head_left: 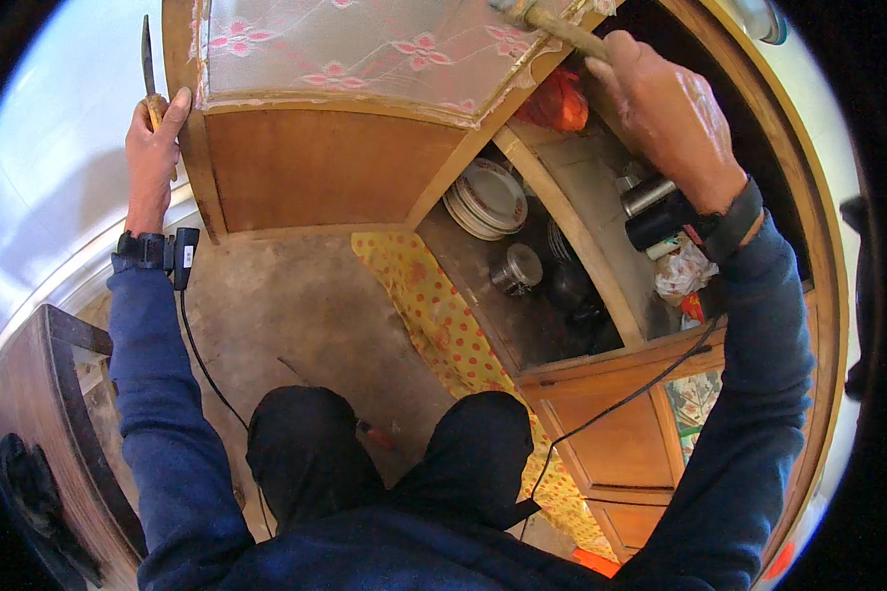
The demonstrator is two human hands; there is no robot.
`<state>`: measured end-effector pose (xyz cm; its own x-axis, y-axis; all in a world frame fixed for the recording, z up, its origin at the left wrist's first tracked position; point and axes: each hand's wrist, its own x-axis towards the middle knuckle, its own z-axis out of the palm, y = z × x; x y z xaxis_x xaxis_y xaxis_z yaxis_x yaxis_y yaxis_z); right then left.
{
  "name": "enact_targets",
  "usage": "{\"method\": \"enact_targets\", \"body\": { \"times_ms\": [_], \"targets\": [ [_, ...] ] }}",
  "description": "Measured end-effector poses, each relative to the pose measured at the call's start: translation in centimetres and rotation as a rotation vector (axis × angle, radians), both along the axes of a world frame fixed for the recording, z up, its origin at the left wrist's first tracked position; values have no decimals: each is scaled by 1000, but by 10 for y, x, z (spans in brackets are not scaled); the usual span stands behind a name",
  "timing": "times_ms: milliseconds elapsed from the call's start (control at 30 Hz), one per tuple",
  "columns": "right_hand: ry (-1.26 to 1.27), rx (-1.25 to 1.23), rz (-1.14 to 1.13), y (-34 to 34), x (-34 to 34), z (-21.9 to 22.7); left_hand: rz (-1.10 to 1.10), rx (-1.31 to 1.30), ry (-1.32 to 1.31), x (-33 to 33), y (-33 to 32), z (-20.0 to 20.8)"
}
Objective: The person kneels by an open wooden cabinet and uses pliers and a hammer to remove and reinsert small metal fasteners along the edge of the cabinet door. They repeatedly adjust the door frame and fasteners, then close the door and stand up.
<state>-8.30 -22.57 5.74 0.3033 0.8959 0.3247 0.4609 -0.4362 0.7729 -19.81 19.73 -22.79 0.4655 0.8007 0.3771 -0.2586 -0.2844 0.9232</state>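
Observation:
My left hand (154, 158) is closed round the wooden handle of a narrow, dark-bladed chisel (147, 59), its blade pointing up. The thumb lies against the left edge of an open wooden cabinet door (310, 167). A pale panel with pink flowers (345, 49) fills the door's upper part, and its border is ragged. My right hand (665, 113) grips the wooden handle of a hammer (567, 32), raised over the door's right edge. The hammer's head is partly cut off at the top of the view.
Inside the wooden cabinet (552, 202) are stacked plates (485, 200), a metal canister (515, 269), a red bag (559, 101) and a crumpled plastic bag (685, 269). Yellow dotted sheeting (419, 295) runs along its base. Dark wooden furniture (44, 394) stands at left. Cables (207, 369) hang from both wrists.

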Motion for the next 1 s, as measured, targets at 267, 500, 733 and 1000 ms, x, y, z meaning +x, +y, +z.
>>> {"method": "enact_targets", "body": {
  "times_ms": [267, 500, 733, 1000],
  "targets": [
    [-4, 45, -18, 1, 2, 4, -13, -3, 42, -6, -3, 6],
    [-24, 75, 18, -4, 9, -6, -46, -30, 6, -9, -10, 8],
    [127, 234, -74, -30, -15, -22, -8, -5, 70, -7, -9, 6],
    [980, 139, -324, -90, -28, -181, -8, -24, 41, -18, -16, 6]
  ]
}}
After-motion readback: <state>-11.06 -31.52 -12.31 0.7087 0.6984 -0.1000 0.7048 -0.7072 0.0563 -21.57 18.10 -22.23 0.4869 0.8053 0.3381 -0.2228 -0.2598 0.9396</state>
